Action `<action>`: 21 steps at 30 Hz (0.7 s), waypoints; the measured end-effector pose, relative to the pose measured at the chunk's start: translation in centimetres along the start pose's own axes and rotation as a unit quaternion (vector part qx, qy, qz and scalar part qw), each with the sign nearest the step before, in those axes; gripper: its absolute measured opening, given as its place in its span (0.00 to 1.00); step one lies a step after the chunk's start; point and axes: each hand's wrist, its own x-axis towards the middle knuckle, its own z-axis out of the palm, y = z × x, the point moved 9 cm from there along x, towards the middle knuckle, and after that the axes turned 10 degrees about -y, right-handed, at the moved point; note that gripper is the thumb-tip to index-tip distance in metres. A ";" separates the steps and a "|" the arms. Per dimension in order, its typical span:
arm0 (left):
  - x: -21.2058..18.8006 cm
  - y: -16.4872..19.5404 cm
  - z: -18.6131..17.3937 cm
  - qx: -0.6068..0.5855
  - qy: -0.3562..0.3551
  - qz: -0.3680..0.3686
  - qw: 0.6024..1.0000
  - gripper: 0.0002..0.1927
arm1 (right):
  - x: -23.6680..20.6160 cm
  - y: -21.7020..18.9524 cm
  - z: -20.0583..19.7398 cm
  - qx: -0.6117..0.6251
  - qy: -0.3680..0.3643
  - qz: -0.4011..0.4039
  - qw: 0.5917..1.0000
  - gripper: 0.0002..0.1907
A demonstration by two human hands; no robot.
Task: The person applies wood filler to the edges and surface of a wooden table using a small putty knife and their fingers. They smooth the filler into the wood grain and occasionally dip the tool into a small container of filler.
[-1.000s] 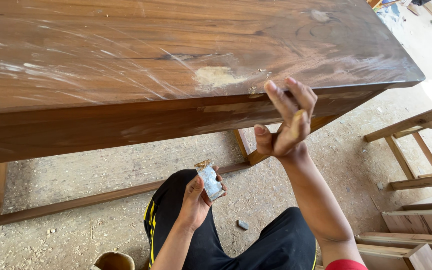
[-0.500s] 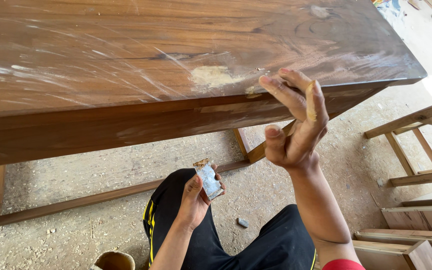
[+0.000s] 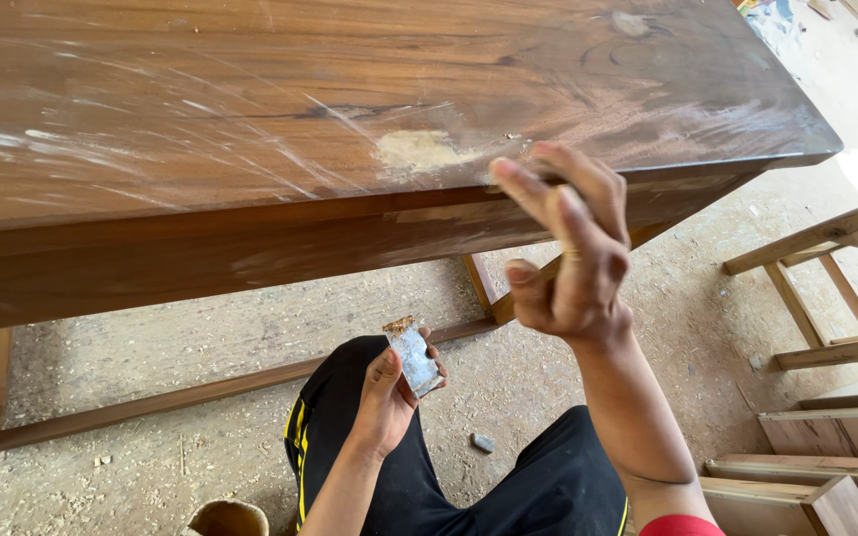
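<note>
Wooden bench edge is touched by the right hand, whose fingers are partly spread and pressed at the rim, just beside a pale filler patch; nothing is seen gripped in it. Lower down, a small metal scraper is clasped in the left hand, above the black-trousered knee. Sawdust-strewn floor lies beneath, and unfinished timber frames are stood at the right.

Sawdust-strewn dirt floor with bare wooden frames at right in sunlight.
</note>
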 end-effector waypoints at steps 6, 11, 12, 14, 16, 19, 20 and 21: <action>-0.2 -0.1 0.2 0.000 0.005 -0.003 1.000 0.38 | -0.7 0.7 -0.2 -0.021 0.012 0.026 0.999 0.30; -0.3 -0.2 0.5 -0.005 0.002 -0.004 1.000 0.38 | -0.7 -0.1 0.7 -0.013 -0.024 -0.001 1.000 0.31; -0.3 -0.1 0.5 -0.005 0.003 -0.004 1.000 0.38 | -0.7 -0.1 0.5 -0.008 -0.016 0.001 1.000 0.31; -0.4 -0.1 0.5 -0.005 0.003 -0.003 1.000 0.38 | -0.7 0.0 0.1 0.000 0.001 0.004 1.000 0.30; -0.5 -0.2 0.5 0.002 0.007 -0.006 1.000 0.39 | -0.9 0.5 -0.3 0.003 0.011 0.035 0.999 0.30; -0.6 -0.2 0.5 0.002 0.006 -0.008 1.000 0.39 | -1.1 0.2 0.2 0.001 0.019 0.013 1.000 0.29; -0.6 -0.1 0.5 0.001 0.004 -0.006 1.000 0.39 | -1.1 -0.1 0.6 0.000 0.021 -0.007 1.000 0.28; -0.6 -0.1 0.6 0.001 0.003 -0.005 1.000 0.39 | -1.3 -0.5 1.0 -0.001 0.009 -0.028 1.000 0.28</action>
